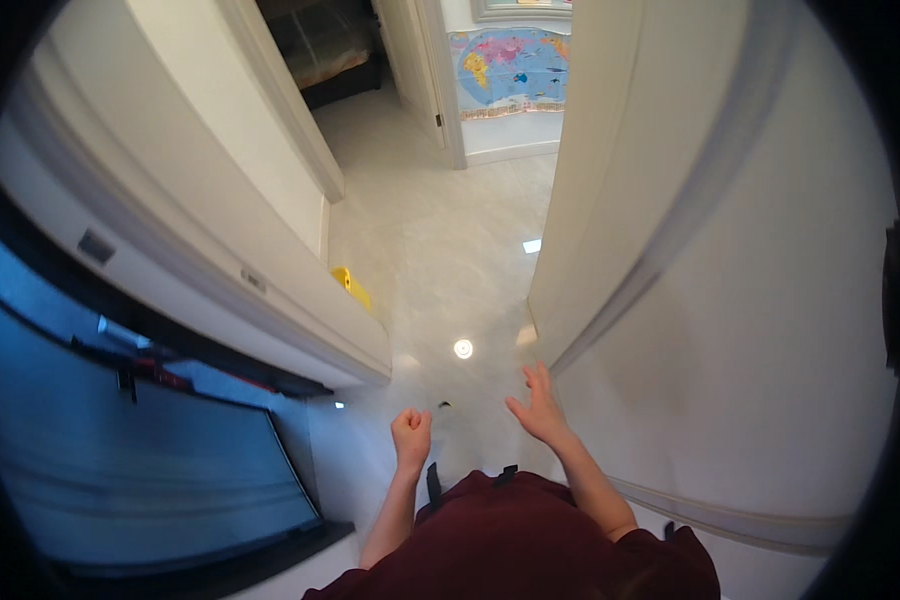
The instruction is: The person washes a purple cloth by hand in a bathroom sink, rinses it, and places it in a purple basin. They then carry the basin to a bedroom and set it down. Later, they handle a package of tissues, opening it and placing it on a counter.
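Note:
My left hand (411, 437) is curled into a fist over the pale floor, with nothing visible in it. To the right, my right hand (541, 411) is held in the air, fingers apart and holding nothing. It is nearest to the lower edge of a white door panel (720, 337); whether it touches the panel is hard to tell. On the shiny floor (450, 225) between and beyond my hands lies a small dark and yellowish-green thing (445, 405), too small to name. The dark red shirt (532, 540) I wear fills the bottom of the view.
A white door frame (253, 280) with a metal strike plate stands at left, beside a black-framed glass panel (157, 465). A yellow object (352, 287) sits by the frame. Ahead are an open doorway showing a bed (322, 56) and a wall with a world map (514, 71).

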A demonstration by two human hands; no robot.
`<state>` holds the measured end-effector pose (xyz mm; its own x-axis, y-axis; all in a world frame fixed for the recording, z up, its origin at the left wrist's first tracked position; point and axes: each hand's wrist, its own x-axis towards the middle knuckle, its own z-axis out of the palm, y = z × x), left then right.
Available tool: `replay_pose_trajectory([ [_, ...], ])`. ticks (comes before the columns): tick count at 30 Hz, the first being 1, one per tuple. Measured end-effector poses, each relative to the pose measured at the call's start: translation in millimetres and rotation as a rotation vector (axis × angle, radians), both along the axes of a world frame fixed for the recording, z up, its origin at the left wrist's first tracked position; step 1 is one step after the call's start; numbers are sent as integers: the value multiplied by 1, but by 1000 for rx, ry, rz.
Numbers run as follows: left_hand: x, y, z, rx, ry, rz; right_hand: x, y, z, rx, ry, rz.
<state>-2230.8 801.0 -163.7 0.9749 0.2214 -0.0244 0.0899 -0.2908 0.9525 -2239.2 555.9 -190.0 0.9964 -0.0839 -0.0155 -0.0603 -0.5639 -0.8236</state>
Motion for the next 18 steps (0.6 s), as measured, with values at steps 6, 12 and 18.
replay_pose_trajectory([
  [6,205,21,37,-62,-45,-150,158,18,50,58,54,-95],
  [12,383,14,41,-56,-45,-238,310,19,58,114,-2,-228],
  [18,531,-20,22,-59,10,-214,467,-24,30,151,13,-282],
])
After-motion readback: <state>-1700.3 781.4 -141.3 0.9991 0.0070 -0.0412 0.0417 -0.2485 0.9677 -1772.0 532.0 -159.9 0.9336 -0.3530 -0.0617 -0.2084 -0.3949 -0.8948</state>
